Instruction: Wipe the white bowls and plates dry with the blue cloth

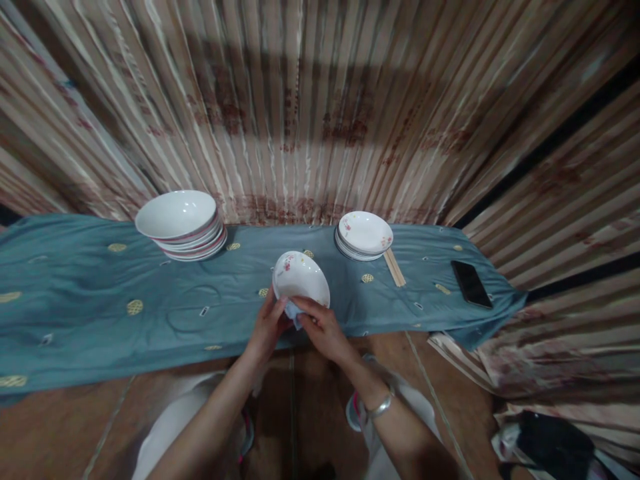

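Probably light yet slick and breakable, the floral bowl (303, 276) tilted over the covered table (165, 327) wants a firm hold near its rim, where your left hand (269, 323) curls its fingers around the near-left side and your right hand (324, 328) pinches a pale-blue cloth (293, 311).

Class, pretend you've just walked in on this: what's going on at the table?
A person is handling a floral bowl. The left hand grips its rim, tilting it, while the right hand holds a light-blue cloth against the near edge. On the covered table, a stack of larger bowls stands to the left. To the right are a stack of floral dishes, wooden sticks, probably chopsticks, and a dark phone.
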A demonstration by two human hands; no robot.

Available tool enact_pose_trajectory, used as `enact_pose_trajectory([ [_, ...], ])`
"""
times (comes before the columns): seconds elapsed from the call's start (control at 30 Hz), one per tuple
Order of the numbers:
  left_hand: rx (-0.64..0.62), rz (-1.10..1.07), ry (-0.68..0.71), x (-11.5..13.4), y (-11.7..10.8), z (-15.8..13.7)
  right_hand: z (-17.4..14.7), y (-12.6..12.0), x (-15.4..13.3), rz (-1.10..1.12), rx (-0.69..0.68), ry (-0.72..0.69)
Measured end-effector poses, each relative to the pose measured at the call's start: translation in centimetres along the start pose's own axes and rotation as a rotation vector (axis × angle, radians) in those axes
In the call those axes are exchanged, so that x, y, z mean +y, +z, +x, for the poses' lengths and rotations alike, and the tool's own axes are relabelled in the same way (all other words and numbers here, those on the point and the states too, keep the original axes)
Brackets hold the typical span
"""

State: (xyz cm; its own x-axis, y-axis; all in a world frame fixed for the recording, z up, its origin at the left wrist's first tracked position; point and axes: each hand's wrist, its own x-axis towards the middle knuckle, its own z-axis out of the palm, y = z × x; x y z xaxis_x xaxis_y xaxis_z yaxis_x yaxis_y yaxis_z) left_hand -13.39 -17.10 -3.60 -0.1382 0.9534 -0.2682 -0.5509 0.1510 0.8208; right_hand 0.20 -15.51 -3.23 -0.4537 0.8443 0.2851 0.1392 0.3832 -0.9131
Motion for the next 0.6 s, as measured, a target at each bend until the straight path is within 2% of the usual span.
enact_pose_trajectory([
  [0.13,-0.036,0.016,-0.033,-0.2,0.4,-0.3,0.8,0.2,0.4,-0.007,0.000,0.013],
  [0.43,-0.050,0.029,-0.048,0.1,1.1,-1.1,2.2,-0.7,0.9,-0.337,-0.008,-0.071],
  [0.6,-0.071,0.001,-0.077,0.1,0.7,-0.9,3.0,-1.9,3.5,-0.415,0.029,0.036],
])
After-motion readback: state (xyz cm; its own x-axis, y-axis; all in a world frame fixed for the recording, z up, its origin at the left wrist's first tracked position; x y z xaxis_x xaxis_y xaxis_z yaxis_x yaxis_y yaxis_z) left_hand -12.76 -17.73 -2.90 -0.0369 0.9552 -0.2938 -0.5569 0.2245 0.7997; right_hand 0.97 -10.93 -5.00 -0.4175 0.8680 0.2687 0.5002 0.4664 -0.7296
